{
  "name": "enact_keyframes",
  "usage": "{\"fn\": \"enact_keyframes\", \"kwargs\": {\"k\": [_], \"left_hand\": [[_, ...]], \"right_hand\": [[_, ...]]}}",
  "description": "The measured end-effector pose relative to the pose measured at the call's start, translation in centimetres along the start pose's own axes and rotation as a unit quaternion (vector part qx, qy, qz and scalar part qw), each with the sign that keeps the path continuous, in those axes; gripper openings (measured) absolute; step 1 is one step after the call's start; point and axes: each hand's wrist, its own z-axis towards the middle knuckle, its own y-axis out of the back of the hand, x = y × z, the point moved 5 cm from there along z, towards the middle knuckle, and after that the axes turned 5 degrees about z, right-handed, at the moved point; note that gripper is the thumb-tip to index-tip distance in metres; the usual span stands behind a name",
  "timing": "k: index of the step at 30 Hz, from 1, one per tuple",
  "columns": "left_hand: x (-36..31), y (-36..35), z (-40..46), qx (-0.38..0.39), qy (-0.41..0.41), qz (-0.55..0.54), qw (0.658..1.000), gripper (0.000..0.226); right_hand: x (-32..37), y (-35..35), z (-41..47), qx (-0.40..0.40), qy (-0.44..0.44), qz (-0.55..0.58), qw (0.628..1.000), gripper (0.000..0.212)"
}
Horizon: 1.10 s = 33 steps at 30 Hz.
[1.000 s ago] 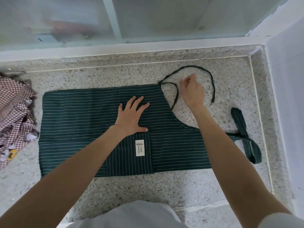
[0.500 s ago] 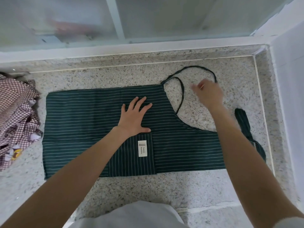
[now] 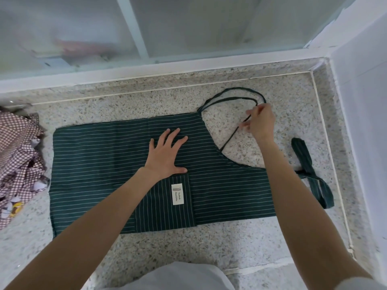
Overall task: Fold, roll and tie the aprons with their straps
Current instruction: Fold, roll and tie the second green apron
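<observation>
- Speckled stone floor (image 3: 167,248) is bearing a green striped apron (image 3: 104,164).
- Left hand (image 3: 165,154) is pressing flat on the apron, fingers spread.
- Right hand (image 3: 260,122) is pinching the thin strap (image 3: 230,139) beside the apron's top edge.

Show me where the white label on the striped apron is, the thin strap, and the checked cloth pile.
white fabric label (image 3: 177,194), head view: middle of the tag.
thin dark green strap (image 3: 230,137), head view: straight stretch below the right hand.
crumpled maroon checked cloth pile (image 3: 17,155), head view: centre of the heap.
</observation>
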Motion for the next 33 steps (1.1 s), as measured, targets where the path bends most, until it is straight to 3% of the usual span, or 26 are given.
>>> {"fn": "enact_keyframes", "kwargs": {"k": [2,5,8,13,15,17,20,25,27,30,33], "left_hand": [[0.0,0.0,0.0,-0.001,0.001,0.008,1.0,0.102],[0.0,-0.1,0.1,0.004,0.005,0.013,1.0,0.103],[-0.1,0.0,0.1,0.007,0.006,0.013,1.0,0.103],[-0.5,0.0,-0.2,0.004,0.005,0.017,1.0,0.1],[-0.9,0.1,-0.6,-0.032,-0.009,0.01,0.999,0.09],[-2.9,0.0,-1.8,-0.084,-0.072,-0.002,0.994,0.077],[-6.5,-1.3,-3.5,-0.104,-0.145,0.001,0.984,0.07],[-9.7,-5.1,-4.4,0.035,-0.138,0.067,0.988,0.101],[-9.6,-5.9,-4.3,0.049,-0.137,0.08,0.986,0.108],[-9.2,-5.6,-4.7,0.024,-0.165,0.044,0.985,0.096],[-7.6,-4.8,-6.5,-0.051,-0.175,-0.027,0.983,0.069]], "right_hand": [[0.2,1.1,1.3,-0.028,-0.002,0.061,0.998,0.009],[1.5,2.9,2.9,-0.081,0.11,-0.108,0.985,0.016],[1.5,3.0,3.8,-0.035,0.17,-0.194,0.965,0.026],[-1.0,3.4,0.0,-0.024,0.164,-0.231,0.959,0.035],[-2.4,2.6,-3.2,0.001,0.181,-0.208,0.961,0.032],[-4.9,2.7,-7.8,0.009,0.188,-0.221,0.957,0.03],[-9.7,3.4,-13.9,-0.008,0.165,-0.27,0.949,0.032],[-15.9,5.3,-18.9,0.018,0.091,-0.309,0.946,0.057],[-17.6,6.6,-19.3,0.031,0.034,-0.321,0.946,0.066],[-18.4,8.4,-19.9,0.019,-0.022,-0.322,0.946,0.072],[-16.5,8.6,-20.6,-0.032,0.028,-0.326,0.944,0.062]]}}
